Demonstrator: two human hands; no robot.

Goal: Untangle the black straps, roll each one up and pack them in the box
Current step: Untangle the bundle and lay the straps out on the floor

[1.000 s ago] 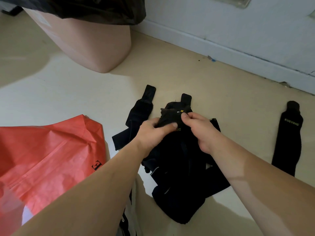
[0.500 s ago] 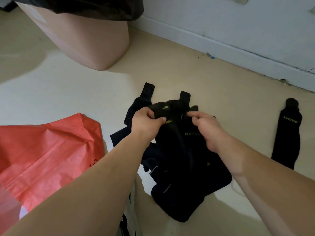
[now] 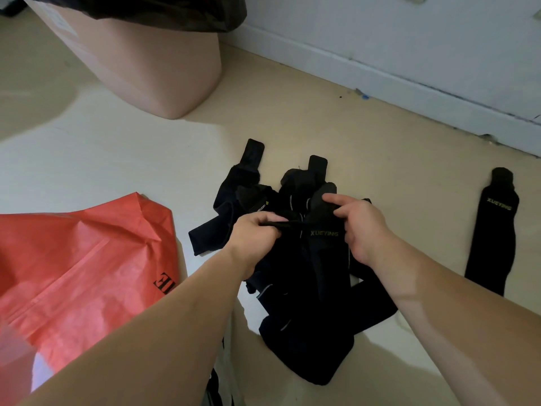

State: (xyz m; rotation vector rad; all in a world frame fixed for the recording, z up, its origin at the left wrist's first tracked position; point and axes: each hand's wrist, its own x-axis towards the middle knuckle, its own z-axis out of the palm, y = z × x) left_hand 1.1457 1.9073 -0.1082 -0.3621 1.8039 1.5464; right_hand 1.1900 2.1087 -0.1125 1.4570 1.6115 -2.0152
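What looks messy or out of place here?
The black straps are a tangled heap, gripped by the left hand and right hand. A single strap lies flat, apart on the right. A crumpled red bag sprawls at left.

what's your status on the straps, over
Gripping tangled straps with left hand and right hand. Off right, lone strap flat, unrolled. Beside pile, red bag, not in the way.

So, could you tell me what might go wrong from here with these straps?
The left hand and right hand both grip the tangled straps; pulling apart might tighten the tangle rather than free one. The lone strap lying apart to the right could be overlooked when packing.
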